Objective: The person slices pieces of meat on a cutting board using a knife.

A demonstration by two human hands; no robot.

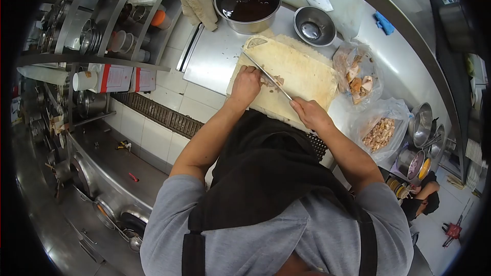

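A pale, worn cutting board (pixel 302 74) lies on the steel counter in front of me. My right hand (pixel 311 114) is closed around the handle of a long knife (pixel 267 74), whose blade slants up and left across the board. Close beside the blade, my left hand (pixel 246 84) has its fingers curled down onto the meat, partly hiding it. Small pieces of meat (pixel 277 80) lie along the blade. To the right, one clear plastic bag holds larger chunks of meat (pixel 361 86). Another, nearer bag holds diced meat (pixel 379 134).
A pot of dark liquid (pixel 248 10) with a spoon stands behind the board, near a steel bowl (pixel 314 25). A blue cloth (pixel 384 23) lies at the back right. Shelves with containers (pixel 123 42) rise on the left. Another person (pixel 424 197) is at the far right.
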